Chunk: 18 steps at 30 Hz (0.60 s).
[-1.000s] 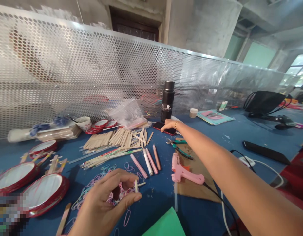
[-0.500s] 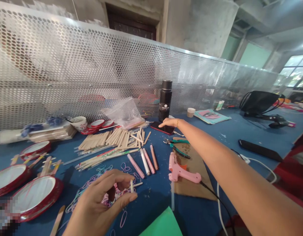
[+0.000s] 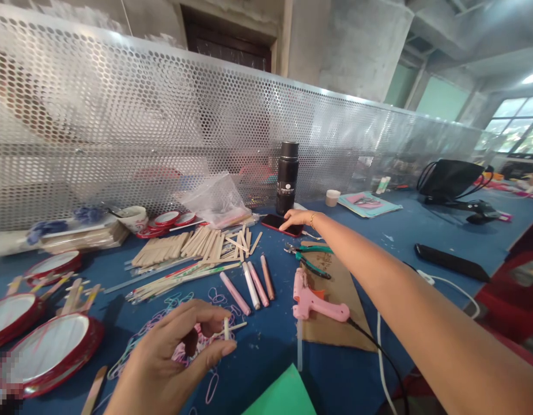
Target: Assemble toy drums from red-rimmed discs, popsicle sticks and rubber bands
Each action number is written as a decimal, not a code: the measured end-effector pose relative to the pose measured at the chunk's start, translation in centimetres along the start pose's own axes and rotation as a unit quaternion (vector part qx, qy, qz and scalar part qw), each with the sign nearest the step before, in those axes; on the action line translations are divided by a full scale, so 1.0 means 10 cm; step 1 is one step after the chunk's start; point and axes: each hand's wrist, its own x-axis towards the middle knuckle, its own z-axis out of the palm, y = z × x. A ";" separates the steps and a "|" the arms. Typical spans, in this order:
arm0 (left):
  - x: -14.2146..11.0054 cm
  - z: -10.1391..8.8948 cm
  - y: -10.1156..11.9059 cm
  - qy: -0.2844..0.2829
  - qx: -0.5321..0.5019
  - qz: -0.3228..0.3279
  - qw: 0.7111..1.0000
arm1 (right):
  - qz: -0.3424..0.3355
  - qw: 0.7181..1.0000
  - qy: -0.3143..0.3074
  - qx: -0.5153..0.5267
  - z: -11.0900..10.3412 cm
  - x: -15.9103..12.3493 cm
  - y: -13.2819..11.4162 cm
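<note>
Between the thumb and forefinger of my left hand is a small pale stick piece, held upright, with another thin stick crossing behind it. Colourful paper clips lie scattered beneath that hand. My right hand reaches far across the table, its fingers stretched out over a phone and a fingertip at the screen. The phone lies flat in front of a black bottle. Under my right forearm are a pink glue gun and teal-handled pliers.
Several markers lie beside wooden craft sticks. Red-rimmed round pieces stand at the left. A green sheet is at the front, cardboard under the glue gun. A perforated metal screen borders the back; a white cable runs right.
The view has shifted slightly, so things appear a little further left. My right fingers have lowered a little over the phone's screen. My left hand keeps its pinch on the stick piece.
</note>
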 end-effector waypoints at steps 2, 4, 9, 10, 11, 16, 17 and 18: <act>-0.01 0.00 -0.01 0.000 0.002 0.003 1.000 | -0.003 1.000 -0.005 -0.028 0.04 0.04 -0.05; 0.00 0.00 -0.01 0.000 0.003 0.008 1.000 | -0.004 0.999 -0.003 -0.052 0.07 0.07 -0.09; 0.03 0.00 0.02 0.006 -0.003 0.026 1.000 | -0.004 0.997 0.014 -0.073 0.13 0.06 -0.11; 0.03 0.00 0.02 0.006 -0.003 0.028 1.000 | -0.004 0.997 0.016 -0.071 0.14 0.06 -0.11; 0.03 0.00 0.02 0.008 -0.002 0.029 1.000 | -0.003 0.997 0.018 -0.069 0.14 0.06 -0.11; 0.03 0.00 0.01 0.016 -0.002 0.025 1.000 | -0.003 0.999 0.027 -0.038 0.16 0.06 -0.09; 0.03 0.00 0.01 0.014 -0.005 0.026 1.000 | -0.004 0.999 0.031 -0.030 0.15 0.07 -0.08; 0.03 0.00 0.01 0.012 -0.007 0.027 1.000 | -0.004 0.999 0.035 -0.021 0.14 0.07 -0.07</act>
